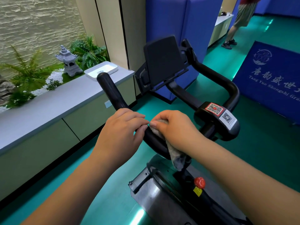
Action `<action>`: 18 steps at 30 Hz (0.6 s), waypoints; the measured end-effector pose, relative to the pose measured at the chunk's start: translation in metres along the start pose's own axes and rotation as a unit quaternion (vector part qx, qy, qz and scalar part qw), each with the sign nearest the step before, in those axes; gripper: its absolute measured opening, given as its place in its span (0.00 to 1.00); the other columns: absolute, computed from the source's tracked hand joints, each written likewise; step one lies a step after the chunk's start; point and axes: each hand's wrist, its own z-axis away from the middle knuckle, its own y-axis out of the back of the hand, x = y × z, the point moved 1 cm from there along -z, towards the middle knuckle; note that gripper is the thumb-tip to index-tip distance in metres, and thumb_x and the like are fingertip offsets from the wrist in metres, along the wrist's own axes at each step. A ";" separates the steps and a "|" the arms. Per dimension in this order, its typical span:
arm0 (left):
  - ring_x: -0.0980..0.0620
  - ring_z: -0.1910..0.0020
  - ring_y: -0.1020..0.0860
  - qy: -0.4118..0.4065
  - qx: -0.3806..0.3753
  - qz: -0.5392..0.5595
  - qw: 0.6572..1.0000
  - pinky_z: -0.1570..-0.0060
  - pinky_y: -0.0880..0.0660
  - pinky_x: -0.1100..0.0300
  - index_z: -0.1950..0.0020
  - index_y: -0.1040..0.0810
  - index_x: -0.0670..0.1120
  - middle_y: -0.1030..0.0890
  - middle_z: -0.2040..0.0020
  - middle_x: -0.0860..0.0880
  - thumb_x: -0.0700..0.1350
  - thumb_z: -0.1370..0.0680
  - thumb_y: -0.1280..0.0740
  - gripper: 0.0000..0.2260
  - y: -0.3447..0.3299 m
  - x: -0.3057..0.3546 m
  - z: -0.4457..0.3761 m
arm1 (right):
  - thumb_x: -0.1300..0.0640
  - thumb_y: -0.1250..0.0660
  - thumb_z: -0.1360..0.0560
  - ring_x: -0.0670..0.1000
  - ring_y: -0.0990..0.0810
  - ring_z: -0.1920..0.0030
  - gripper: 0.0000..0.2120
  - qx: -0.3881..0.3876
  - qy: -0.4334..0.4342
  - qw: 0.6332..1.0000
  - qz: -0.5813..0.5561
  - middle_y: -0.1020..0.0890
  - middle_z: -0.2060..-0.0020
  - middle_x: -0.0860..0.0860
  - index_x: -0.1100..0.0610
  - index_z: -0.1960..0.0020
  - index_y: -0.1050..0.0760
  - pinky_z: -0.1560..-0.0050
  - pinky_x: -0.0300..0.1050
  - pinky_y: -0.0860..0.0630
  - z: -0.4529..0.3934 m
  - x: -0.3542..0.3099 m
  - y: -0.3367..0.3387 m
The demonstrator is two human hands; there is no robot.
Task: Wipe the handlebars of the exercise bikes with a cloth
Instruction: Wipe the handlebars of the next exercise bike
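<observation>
A black exercise bike stands in front of me, its looped handlebar [112, 93] rising to the left and curving round on the right. My left hand [123, 127] grips the left bar near its lower bend, fingers curled over it. Right beside it, my right hand [175, 125] holds a grey cloth [176, 155] wrapped round the bar, with the cloth's loose end hanging down below. The two hands nearly touch. A black tablet holder [162, 62] sits at the middle of the handlebar.
A grey-topped counter [48, 103] with a white tray [102, 69] runs along the left, plants and a stone lantern behind it. A red knob [199, 182] sits on the bike frame. A blue banner [267, 78] and a standing person [238, 21] are at the right.
</observation>
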 end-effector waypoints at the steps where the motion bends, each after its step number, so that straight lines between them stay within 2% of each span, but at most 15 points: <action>1: 0.50 0.48 0.24 0.004 -0.003 -0.001 1.000 0.44 0.31 0.60 0.50 0.16 0.50 0.18 0.51 0.55 0.51 0.23 0.40 0.14 0.000 0.000 0.000 | 0.48 0.31 0.26 0.44 0.22 0.57 0.06 -0.005 0.011 1.000 0.019 0.18 0.58 0.46 0.50 0.54 0.20 0.61 0.32 0.29 0.002 0.000 0.001; 4: 0.52 0.47 0.25 0.012 -0.016 -0.011 1.000 0.43 0.32 0.61 0.49 0.17 0.49 0.18 0.50 0.55 0.51 0.23 0.40 0.14 0.002 0.000 0.000 | 0.47 0.31 0.27 0.46 0.21 0.54 0.09 -0.048 0.025 0.994 0.090 0.17 0.57 0.48 0.52 0.52 0.19 0.52 0.42 0.25 0.013 0.004 0.014; 8: 0.52 0.47 0.25 0.019 -0.020 -0.023 0.999 0.43 0.35 0.63 0.48 0.17 0.49 0.18 0.49 0.55 0.50 0.24 0.38 0.12 0.004 0.004 0.002 | 0.45 0.25 0.33 0.40 0.21 0.57 0.12 -0.093 0.039 0.989 0.113 0.17 0.58 0.44 0.46 0.51 0.19 0.55 0.34 0.26 0.034 0.014 0.034; 10: 0.52 0.46 0.25 0.023 -0.026 -0.029 0.999 0.42 0.34 0.63 0.48 0.17 0.49 0.18 0.49 0.55 0.50 0.23 0.38 0.12 0.005 0.007 0.003 | 0.46 0.23 0.35 0.39 0.21 0.57 0.15 -0.098 0.055 0.985 0.128 0.16 0.58 0.43 0.45 0.50 0.19 0.54 0.35 0.25 0.040 0.017 0.036; 12: 0.52 0.45 0.26 0.026 -0.035 -0.033 0.999 0.42 0.33 0.61 0.47 0.17 0.49 0.18 0.48 0.54 0.49 0.22 0.36 0.10 0.006 0.008 0.003 | 0.49 0.23 0.34 0.39 0.20 0.55 0.13 -0.075 0.070 0.986 0.128 0.16 0.56 0.43 0.45 0.50 0.18 0.51 0.36 0.25 0.043 0.019 0.037; 15: 0.51 0.44 0.26 0.025 -0.036 -0.040 0.998 0.41 0.32 0.59 0.46 0.17 0.48 0.19 0.47 0.53 0.46 0.23 0.32 0.08 0.006 0.009 0.005 | 0.56 0.24 0.32 0.38 0.19 0.55 0.10 -0.031 0.089 0.993 0.064 0.16 0.57 0.41 0.46 0.54 0.17 0.52 0.32 0.25 0.054 0.024 0.037; 18: 0.50 0.45 0.26 0.023 -0.023 -0.048 0.998 0.42 0.34 0.60 0.47 0.17 0.47 0.18 0.48 0.52 0.47 0.23 0.33 0.09 0.004 0.013 0.005 | 0.62 0.26 0.31 0.36 0.20 0.52 0.14 0.036 0.106 0.990 -0.081 0.17 0.56 0.37 0.43 0.55 0.19 0.51 0.27 0.27 0.074 0.031 0.032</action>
